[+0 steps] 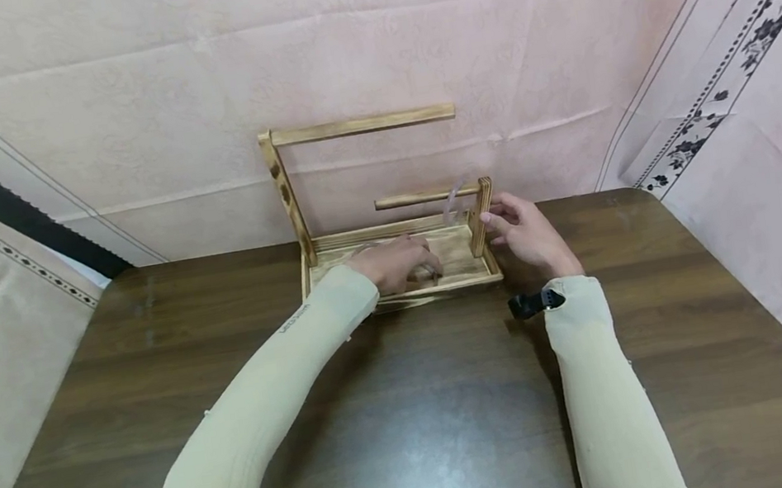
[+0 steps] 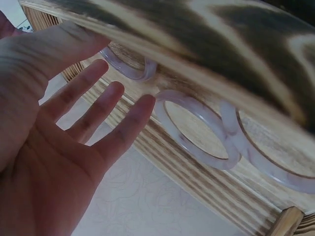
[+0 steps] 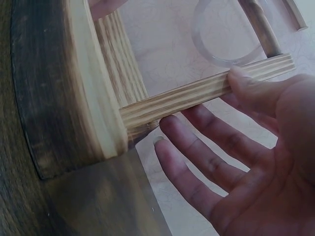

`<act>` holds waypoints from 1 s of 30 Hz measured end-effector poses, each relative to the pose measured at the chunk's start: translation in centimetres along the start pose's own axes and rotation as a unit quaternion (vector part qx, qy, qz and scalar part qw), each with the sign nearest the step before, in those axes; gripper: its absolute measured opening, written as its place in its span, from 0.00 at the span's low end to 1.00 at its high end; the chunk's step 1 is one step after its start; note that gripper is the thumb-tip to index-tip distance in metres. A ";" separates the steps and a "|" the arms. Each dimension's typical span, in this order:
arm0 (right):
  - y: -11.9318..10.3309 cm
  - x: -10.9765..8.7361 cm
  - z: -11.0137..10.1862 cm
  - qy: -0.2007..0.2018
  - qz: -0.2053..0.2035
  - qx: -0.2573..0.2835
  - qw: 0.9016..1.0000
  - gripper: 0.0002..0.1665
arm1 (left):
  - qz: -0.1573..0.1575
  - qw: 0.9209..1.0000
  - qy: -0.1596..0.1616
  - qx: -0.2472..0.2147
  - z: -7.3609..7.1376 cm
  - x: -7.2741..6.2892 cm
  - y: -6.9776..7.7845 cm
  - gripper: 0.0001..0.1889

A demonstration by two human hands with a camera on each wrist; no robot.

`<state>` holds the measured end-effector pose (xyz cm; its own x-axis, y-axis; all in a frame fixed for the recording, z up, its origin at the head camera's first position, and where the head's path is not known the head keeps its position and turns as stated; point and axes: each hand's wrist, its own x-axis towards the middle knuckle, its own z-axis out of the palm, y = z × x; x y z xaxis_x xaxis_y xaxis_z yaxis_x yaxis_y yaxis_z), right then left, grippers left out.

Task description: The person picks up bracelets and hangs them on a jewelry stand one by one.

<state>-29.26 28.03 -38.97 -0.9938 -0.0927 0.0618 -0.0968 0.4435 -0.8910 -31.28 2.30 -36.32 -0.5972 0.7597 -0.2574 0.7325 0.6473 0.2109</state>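
Note:
A wooden stand has a shallow tray (image 1: 457,264), a tall post with a long bar (image 1: 359,125), and a short post (image 3: 177,98) with a lower bar (image 1: 422,198). One pale translucent bangle (image 3: 197,39) hangs on the lower bar. My left hand (image 1: 397,264) reaches down into the tray, its fingers spread and loosely bent in the left wrist view. Beside the fingertips lie pale, marbled bangles (image 2: 194,130), partly hidden by the tray's front wall (image 2: 221,54). My right hand (image 1: 528,233) holds the short post between thumb and fingers.
The stand rests at the back edge of a brown wooden table (image 1: 416,424). Behind it hangs a pale pink cloth (image 1: 350,58). Patterned white cloths border both sides. A black strap (image 1: 536,304) circles the right wrist.

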 end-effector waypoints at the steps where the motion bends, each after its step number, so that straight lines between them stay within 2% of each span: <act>1: 0.0 -0.1 0.1 0.000 0.000 0.001 1.000 0.23 | -0.001 1.000 0.000 0.002 0.0 0.0 0.0 0.34; 7: 0.0 -0.2 0.1 0.004 -0.008 0.007 1.000 0.22 | 0.002 1.000 -0.005 0.001 0.1 0.1 -0.1 0.32; 12: -0.3 -0.2 0.2 0.003 -0.007 0.008 1.000 0.23 | 0.008 1.000 -0.012 -0.010 0.2 0.2 -0.1 0.36; 20: -0.6 -0.3 0.1 0.000 -0.003 0.010 1.000 0.23 | -0.022 0.999 -0.035 -0.027 0.3 0.2 -0.1 0.35; 30: -0.5 -0.3 0.2 -0.001 0.004 0.009 1.000 0.24 | 0.004 0.999 -0.028 -0.021 0.0 0.3 -0.3 0.34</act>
<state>-28.86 27.68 -38.61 -0.9944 -0.0916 0.0528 -0.0872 0.4284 -0.8994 -31.67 2.33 -36.50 -0.5714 0.7605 -0.3086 0.7218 0.6446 0.2519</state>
